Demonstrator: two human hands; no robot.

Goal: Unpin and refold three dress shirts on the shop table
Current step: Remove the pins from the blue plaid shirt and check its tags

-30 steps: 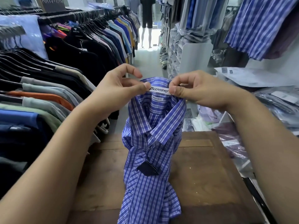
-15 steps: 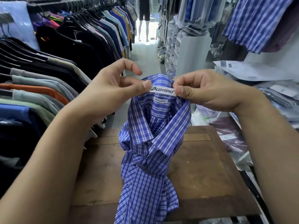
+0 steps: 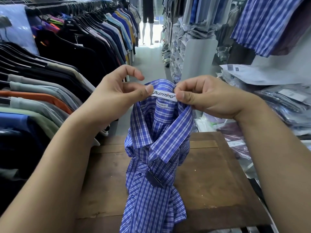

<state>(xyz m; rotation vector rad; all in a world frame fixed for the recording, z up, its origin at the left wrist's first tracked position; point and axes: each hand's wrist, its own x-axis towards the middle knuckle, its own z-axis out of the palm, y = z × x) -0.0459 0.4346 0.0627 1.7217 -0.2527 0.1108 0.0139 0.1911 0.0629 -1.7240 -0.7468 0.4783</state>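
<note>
Overall: a blue checked shirt [image 3: 156,165] hangs by its collar from two bare hands over a brown wooden desk [image 3: 210,174].
Left hand [image 3: 116,93]: its thumb and a finger behind pinch the back of the collar at the left end of the white brand label [image 3: 164,96]; the forefinger arches free above, touching nothing.
Right hand [image 3: 207,96]: fingers curled and clamped on the collar at the right end of the same label, thumb pressed to its front.
Shirt position: middle of the view, its top lifted clear of the desk; the lower part is bunched and rests on the desk, running down to the near edge.
Collar [image 3: 170,137]: open, with its points falling forward and down.
Size label [image 3: 162,105]: small and white, just below the brand label, reading "regular fit".
Dark tag [image 3: 154,179]: hangs at the shirt front below the collar, beside a blue button.
Left side: a long rack of hanging clothes [image 3: 50,81], dark, grey, orange and green, runs into the far distance.
Right side: bagged shirts [image 3: 286,106] lie piled beside the desk; a striped blue garment [image 3: 262,22] hangs above them.
Far end: a mannequin [image 3: 148,22] stands by the bright doorway.
</note>
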